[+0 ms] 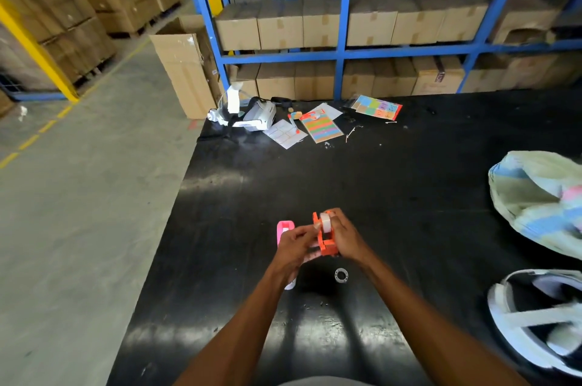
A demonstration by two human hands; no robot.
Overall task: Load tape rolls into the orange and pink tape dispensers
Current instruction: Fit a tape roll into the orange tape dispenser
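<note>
I hold the orange tape dispenser (pixel 326 244) above the black table (pixel 393 196), near its front middle. My right hand (pixel 346 237) grips its right side. A whitish tape roll (pixel 326 222) sits in its top. My left hand (pixel 294 245) pinches at the dispenser's left side, just under the roll. The pink dispenser (pixel 284 228) stands on the table just left of my left hand, partly hidden by it. A small clear tape roll (pixel 341 275) lies flat on the table below my hands. Under my left wrist a pale, partly hidden object (pixel 290 285) rests.
A white headset (pixel 252 116) and coloured paper sheets (pixel 321 126) lie at the table's far edge. A striped bag (pixel 538 200) and another white headset (pixel 535 316) sit at the right. Blue shelving (pixel 343 52) with cardboard boxes stands behind. The table's left edge drops to a concrete floor.
</note>
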